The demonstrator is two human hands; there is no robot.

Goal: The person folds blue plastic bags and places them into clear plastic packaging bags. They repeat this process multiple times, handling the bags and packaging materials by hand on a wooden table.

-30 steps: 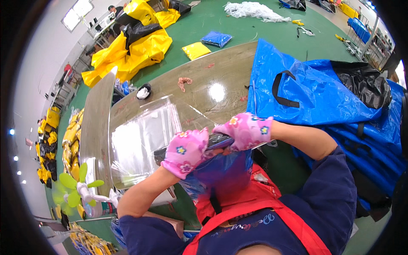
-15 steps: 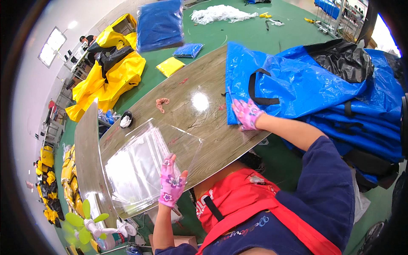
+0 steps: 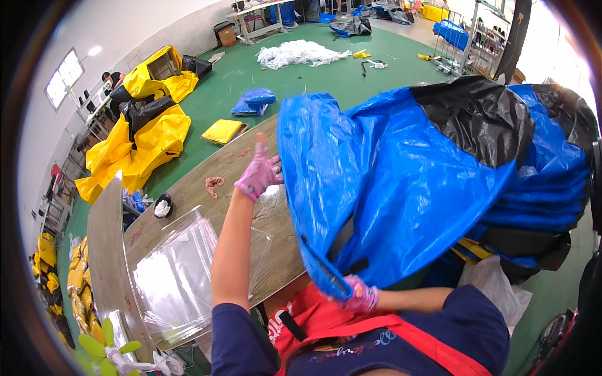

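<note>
- The large blue plastic-coated fabric cover with black panels [image 3: 414, 188] is being lifted off the long wood-grain worktable [image 3: 207, 175], hanging over its right end.
- The stack of clear plastic bags [image 3: 175, 276] is lying flat on the table's near left end.
- The left hand [image 3: 258, 174], gloved pink, is gripping the cover's upper left edge, fingers curled.
- The right hand [image 3: 360, 297] is pinching the lower edge; finger detail cannot be told.
- Judged step: spreading the cover; next calls for drawing it flat across the table.

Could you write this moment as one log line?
left hand: grips blue bag's far edge | right hand: grips its near edge | bag lifted over wooden table
</note>
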